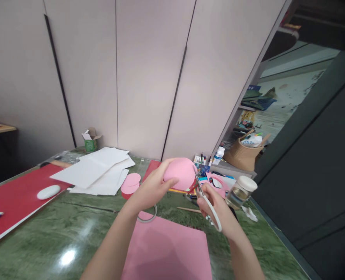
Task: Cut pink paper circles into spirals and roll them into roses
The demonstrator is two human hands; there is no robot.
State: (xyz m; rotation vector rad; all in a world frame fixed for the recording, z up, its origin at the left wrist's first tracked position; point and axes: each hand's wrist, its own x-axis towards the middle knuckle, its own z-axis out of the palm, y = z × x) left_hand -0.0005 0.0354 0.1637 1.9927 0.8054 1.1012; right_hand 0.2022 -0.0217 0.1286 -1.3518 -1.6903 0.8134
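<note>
My left hand (155, 182) grips a rounded piece of pink paper (180, 174) by its left side, thumb in front. In my right hand (215, 204) is a pair of scissors (212, 212) with white handles, its blades reaching the right edge of the paper. Below the hands, a large pink sheet (169, 249) lies on the table. A ring-shaped object (147, 220) rests over its upper left corner. Pink paper circles (131, 183) lie left of my left hand. To the right of the scissors is a pink sheet with a round hole (222, 190).
White paper sheets (98, 169) and a red sheet (20, 202) with a white mouse-shaped object (48, 192) lie on the left. A lidded jar (241, 190) stands at the right, near a woven basket (242, 155) and a white bottle (218, 155). A small green box (90, 142) stands by the cabinet.
</note>
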